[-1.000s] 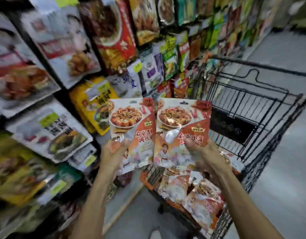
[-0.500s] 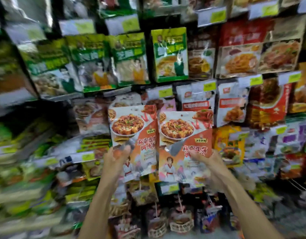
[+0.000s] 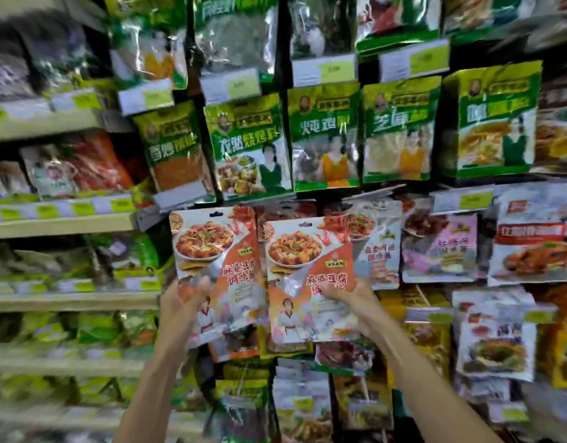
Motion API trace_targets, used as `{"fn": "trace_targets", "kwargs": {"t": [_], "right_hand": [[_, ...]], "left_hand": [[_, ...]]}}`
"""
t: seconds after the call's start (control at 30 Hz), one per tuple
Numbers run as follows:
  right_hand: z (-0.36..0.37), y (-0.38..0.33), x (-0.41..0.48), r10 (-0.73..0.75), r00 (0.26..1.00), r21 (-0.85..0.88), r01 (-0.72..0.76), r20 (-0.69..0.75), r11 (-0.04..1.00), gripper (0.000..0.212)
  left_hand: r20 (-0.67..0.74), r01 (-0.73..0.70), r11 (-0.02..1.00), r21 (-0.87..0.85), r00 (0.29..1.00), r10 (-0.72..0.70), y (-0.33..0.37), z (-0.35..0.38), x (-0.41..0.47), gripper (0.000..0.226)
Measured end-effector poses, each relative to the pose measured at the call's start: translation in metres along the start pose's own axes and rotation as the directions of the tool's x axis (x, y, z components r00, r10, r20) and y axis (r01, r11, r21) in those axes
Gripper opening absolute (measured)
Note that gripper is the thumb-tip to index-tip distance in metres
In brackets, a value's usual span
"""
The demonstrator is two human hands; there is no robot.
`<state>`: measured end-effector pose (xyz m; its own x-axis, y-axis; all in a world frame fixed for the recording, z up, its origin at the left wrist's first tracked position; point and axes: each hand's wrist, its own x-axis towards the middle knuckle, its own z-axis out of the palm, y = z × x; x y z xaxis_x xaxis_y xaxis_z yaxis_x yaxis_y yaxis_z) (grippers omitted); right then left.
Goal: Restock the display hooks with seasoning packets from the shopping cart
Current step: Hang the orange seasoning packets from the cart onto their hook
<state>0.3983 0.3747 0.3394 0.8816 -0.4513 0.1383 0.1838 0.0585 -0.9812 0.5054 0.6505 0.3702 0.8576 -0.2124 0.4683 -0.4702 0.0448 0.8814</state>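
Two matching orange-and-white seasoning packets, each picturing a bowl of tofu, are held upright side by side in front of the hook display. My left hand [image 3: 183, 302] grips the left packet [image 3: 218, 260] by its lower left edge. My right hand [image 3: 349, 298] grips the right packet [image 3: 307, 266] at its lower right side. Both packets have a hang slot at the top. Behind them hang similar orange packets [image 3: 359, 225] on a hook row. The shopping cart is out of view.
A row of green seasoning packets [image 3: 323, 139] hangs just above, with price tags [image 3: 323, 70] over them. Pink and white packets [image 3: 438, 247] hang to the right. Shelves with blurred packets [image 3: 68, 225] run along the left. More packets [image 3: 301, 404] hang below.
The view swung from the cart to the display wall and rose to a higher row. Both hands kept their packets and lifted them toward the hooks under the green row.
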Motion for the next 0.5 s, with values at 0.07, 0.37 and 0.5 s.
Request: {"fn": "trace_targets", "kwargs": {"t": [0.07,0.37,0.5], "right_hand": [[0.016,0.001,0.017,0.004,1.0,0.001,-0.004,-0.003,1.0,0.015],[0.048,0.0,0.064,0.029,0.999,-0.015,-0.029,-0.028,0.999,0.032],[0.048,0.004,0.072,0.051,0.998,-0.009,-0.052,-0.044,0.999,0.035]], "left_hand": [[-0.032,0.017,1.0,-0.007,0.999,-0.017,-0.01,-0.012,0.018,0.042],[-0.109,0.034,0.999,-0.013,0.993,-0.036,-0.032,-0.029,0.058,0.015],[-0.084,0.03,0.999,-0.039,0.996,-0.033,-0.036,-0.022,0.061,0.017]]}}
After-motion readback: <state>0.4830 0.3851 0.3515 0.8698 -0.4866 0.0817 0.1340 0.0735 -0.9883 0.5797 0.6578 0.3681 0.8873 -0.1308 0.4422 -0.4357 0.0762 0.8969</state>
